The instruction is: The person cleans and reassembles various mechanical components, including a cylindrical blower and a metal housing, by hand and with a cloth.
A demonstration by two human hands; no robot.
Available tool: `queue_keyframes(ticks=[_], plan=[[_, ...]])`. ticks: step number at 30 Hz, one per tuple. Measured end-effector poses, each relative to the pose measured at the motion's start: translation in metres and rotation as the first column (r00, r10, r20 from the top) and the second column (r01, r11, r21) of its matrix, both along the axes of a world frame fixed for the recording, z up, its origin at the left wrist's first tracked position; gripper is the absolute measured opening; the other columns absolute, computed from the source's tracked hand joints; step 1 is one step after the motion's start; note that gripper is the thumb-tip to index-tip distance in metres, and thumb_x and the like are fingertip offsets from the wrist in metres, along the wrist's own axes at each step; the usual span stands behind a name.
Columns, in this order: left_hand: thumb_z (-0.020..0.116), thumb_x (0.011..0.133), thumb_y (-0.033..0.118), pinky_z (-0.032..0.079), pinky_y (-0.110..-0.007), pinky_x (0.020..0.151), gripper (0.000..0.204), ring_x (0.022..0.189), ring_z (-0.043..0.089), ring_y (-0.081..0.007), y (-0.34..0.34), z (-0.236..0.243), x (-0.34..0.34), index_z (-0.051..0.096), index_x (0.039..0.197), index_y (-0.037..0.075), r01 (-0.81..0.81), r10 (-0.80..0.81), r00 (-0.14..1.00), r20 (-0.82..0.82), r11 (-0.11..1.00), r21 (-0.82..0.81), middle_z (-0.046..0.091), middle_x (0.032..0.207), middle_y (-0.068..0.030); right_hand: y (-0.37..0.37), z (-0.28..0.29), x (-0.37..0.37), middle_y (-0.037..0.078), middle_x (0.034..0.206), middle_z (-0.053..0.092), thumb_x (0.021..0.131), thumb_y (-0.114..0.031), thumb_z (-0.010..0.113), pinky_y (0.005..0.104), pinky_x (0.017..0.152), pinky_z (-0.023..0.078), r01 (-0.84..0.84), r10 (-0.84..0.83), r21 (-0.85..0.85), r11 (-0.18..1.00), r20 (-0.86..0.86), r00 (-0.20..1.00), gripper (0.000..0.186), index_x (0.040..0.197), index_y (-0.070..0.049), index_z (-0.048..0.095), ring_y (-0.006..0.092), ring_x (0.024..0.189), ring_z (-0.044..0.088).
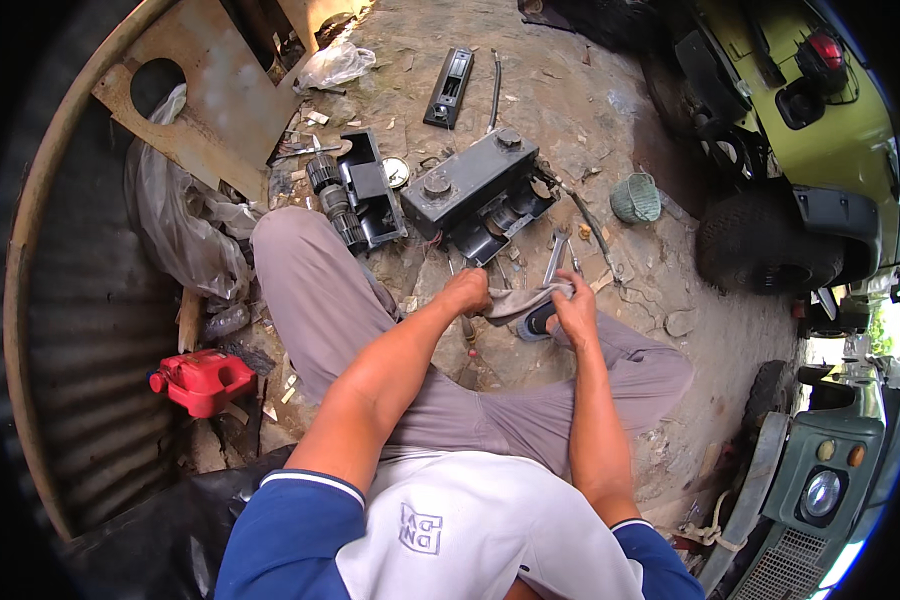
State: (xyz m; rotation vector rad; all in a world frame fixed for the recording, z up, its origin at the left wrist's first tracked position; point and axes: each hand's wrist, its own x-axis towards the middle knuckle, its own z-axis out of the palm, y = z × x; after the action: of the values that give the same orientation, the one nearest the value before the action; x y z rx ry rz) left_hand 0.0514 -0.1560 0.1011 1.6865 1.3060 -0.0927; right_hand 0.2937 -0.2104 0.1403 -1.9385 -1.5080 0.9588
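My left hand (pixel 467 291) and my right hand (pixel 574 305) are closed on a grey rag (pixel 518 300), stretched between them over my crossed legs. Just beyond them lie wrenches (pixel 555 254) and other slim tools. A black housing (pixel 465 183) with two round fittings on top sits in front of me, its lower part open on cylindrical parts inside. To its left are a separate open black casing (pixel 374 190), a blower part (pixel 336 207) with ribbed cylinders and a round gauge (pixel 396 171). A black hose (pixel 590 222) runs down to the right of the housing.
A red jerrycan (pixel 205 382) stands left, near corrugated metal (pixel 100 390) and plastic sheeting (pixel 175 215). A narrow black panel (pixel 448 87) and a green basket (pixel 634 198) lie on the stone floor (pixel 570 120). A yellow-green vehicle (pixel 830 150) and a dark green one (pixel 825 470) flank me right.
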Motion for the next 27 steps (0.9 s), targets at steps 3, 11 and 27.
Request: queue_keyframes(ticks=[3,11,27], plan=[[0.074,0.075,0.025,0.054,-0.043,0.091,0.04,0.109,0.066,-0.0383,-0.001,0.021,0.0,0.071,0.105,-0.001,-0.063,0.062,0.995,0.082,0.998,0.004,0.07,0.111,-0.0239,0.0,0.013,-0.007,0.022,0.093,0.071,0.08,-0.014,0.064,0.0395,0.085,0.052,-0.056,0.074,-0.169,0.984,0.102,0.992,0.041,0.119,-0.003,0.067,0.0332,0.091,0.069],[0.061,0.088,0.034,0.051,-0.048,0.085,0.04,0.098,0.066,-0.0428,0.003,0.053,0.018,0.069,0.111,0.001,-0.012,-0.019,0.954,0.298,0.995,0.101,0.069,0.099,-0.0268,0.006,0.022,0.005,0.02,0.083,0.065,0.08,-0.011,0.064,0.0396,0.076,0.052,0.221,-0.228,0.059,0.973,0.163,0.96,0.022,0.099,-0.001,0.059,0.0333,0.085,0.068],[0.058,0.098,0.042,0.05,-0.047,0.073,0.045,0.08,0.067,-0.04,-0.001,0.061,0.025,0.072,0.098,0.0,-0.03,-0.025,0.924,0.381,0.99,0.14,0.069,0.082,-0.0233,0.011,0.015,0.013,0.003,0.086,0.065,0.085,-0.001,0.064,0.0236,0.066,0.048,0.241,-0.241,-0.053,0.969,-0.407,0.881,0.033,0.117,0.004,0.057,0.0102,0.073,0.059]])
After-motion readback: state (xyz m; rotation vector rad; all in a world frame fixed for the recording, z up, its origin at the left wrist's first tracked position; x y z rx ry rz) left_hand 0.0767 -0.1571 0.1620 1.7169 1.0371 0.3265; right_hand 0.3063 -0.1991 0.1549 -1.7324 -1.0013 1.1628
